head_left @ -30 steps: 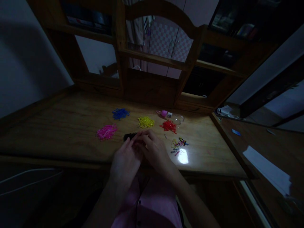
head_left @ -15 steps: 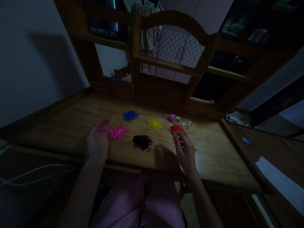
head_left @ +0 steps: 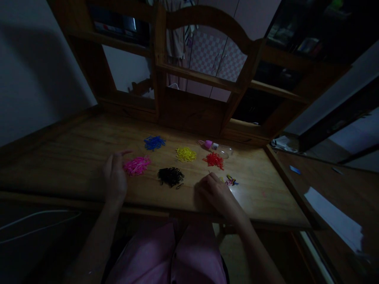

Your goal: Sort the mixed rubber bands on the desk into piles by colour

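Observation:
My left hand (head_left: 115,179) is beside the left edge of a pile of small thin pink pieces (head_left: 137,165), somewhat blurred. One finger stretches out above the pile, and I see nothing held. Further right, my right hand (head_left: 215,192) is low over the table, its fingers bent together with the tips mostly hidden; what they hold, if anything, I cannot make out. Close beside it lies a small mixed-colour cluster (head_left: 231,180). Between the hands is a black pile (head_left: 171,176) with one loose loop at its edge. Behind are blue (head_left: 154,142), yellow (head_left: 186,154) and red (head_left: 213,160) piles.
A clear bottle (head_left: 226,151) with a pink end lies behind the red pile. The wooden table (head_left: 79,157) backs onto a shelf unit (head_left: 195,112). On a lower surface at right are white papers (head_left: 333,217) and a small blue card (head_left: 295,169). The room is dim.
My right hand has moved left and nearer to me from the red pile, uncovering the mixed cluster. My left hand has turned, with one finger now over the pink pile. The view has shifted slightly.

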`<state>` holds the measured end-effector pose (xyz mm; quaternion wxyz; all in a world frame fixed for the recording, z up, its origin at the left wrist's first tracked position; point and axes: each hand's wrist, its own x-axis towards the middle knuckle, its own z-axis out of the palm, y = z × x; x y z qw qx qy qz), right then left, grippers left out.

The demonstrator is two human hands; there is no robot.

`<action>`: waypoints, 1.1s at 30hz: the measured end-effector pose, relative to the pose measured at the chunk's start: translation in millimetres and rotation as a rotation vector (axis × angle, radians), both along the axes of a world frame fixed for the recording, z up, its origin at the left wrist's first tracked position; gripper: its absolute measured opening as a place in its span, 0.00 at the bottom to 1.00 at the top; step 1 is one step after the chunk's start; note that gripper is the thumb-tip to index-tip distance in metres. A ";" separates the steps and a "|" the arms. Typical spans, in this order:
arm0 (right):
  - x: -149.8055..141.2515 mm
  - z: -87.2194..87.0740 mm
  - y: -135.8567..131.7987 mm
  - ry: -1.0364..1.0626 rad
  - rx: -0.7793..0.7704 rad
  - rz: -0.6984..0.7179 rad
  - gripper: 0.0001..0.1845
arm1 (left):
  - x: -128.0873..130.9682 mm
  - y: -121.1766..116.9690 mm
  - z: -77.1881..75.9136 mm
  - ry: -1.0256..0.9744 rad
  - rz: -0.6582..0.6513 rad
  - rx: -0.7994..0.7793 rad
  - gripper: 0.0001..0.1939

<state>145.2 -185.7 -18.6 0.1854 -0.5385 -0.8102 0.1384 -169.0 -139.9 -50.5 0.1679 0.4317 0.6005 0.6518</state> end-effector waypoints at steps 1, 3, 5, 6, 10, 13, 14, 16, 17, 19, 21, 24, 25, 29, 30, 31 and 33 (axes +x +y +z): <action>-6.7 -2.8 -2.3 -0.037 0.012 -0.006 0.04 | 5.1 -5.4 6.4 0.065 0.037 0.021 0.19; -12.4 -6.1 -4.9 -0.091 0.028 -0.020 0.04 | 22.3 -17.7 19.4 0.146 0.061 0.061 0.18; -5.9 -6.3 -4.9 -0.082 0.033 -0.046 0.06 | 49.2 -29.4 29.4 0.204 -0.023 0.066 0.17; 2.0 -5.4 -4.2 -0.045 0.036 -0.082 0.06 | 65.7 -33.8 32.5 0.252 -0.111 0.052 0.16; 52.1 -1.0 -1.2 0.191 0.085 -0.368 0.06 | 136.4 -31.5 31.5 0.512 -0.729 0.009 0.11; 88.9 -1.4 -4.9 0.294 0.183 -0.491 0.11 | 175.2 -9.5 26.9 0.654 -1.055 0.035 0.15; 98.0 -2.6 -7.5 0.314 0.212 -0.513 0.12 | 183.9 -0.5 26.6 0.696 -1.131 0.040 0.17; 111.0 -5.9 -13.6 0.341 0.241 -0.544 0.13 | 196.1 16.7 27.6 0.784 -1.284 0.008 0.18; 115.1 -7.8 -16.6 0.352 0.246 -0.557 0.14 | 200.5 24.3 28.1 0.823 -1.346 -0.022 0.17; 119.8 -10.9 -21.2 0.376 0.245 -0.575 0.14 | 207.6 36.6 27.0 0.877 -1.420 -0.075 0.12; 121.2 -12.4 -23.5 0.401 0.236 -0.572 0.14 | 212.8 45.1 21.9 0.891 -1.435 -0.100 0.08; 118.6 -11.2 -22.6 0.425 0.229 -0.552 0.14 | 216.5 50.0 10.9 0.882 -1.437 -0.120 0.06; 116.6 -10.2 -21.4 0.429 0.227 -0.545 0.13 | 216.6 49.2 8.2 0.876 -1.436 -0.123 0.06; 105.0 -3.9 -14.1 0.443 0.222 -0.488 0.12 | 212.4 37.5 9.8 0.853 -1.422 -0.085 0.09; 101.7 -1.8 -11.4 0.448 0.229 -0.468 0.12 | 209.9 34.5 13.2 0.849 -1.419 -0.076 0.10; 98.4 0.5 -8.3 0.455 0.240 -0.450 0.11 | 206.5 32.7 17.5 0.842 -1.413 -0.071 0.10; 91.4 6.1 0.3 0.466 0.257 -0.410 0.11 | 196.1 34.1 28.1 0.823 -1.369 -0.051 0.09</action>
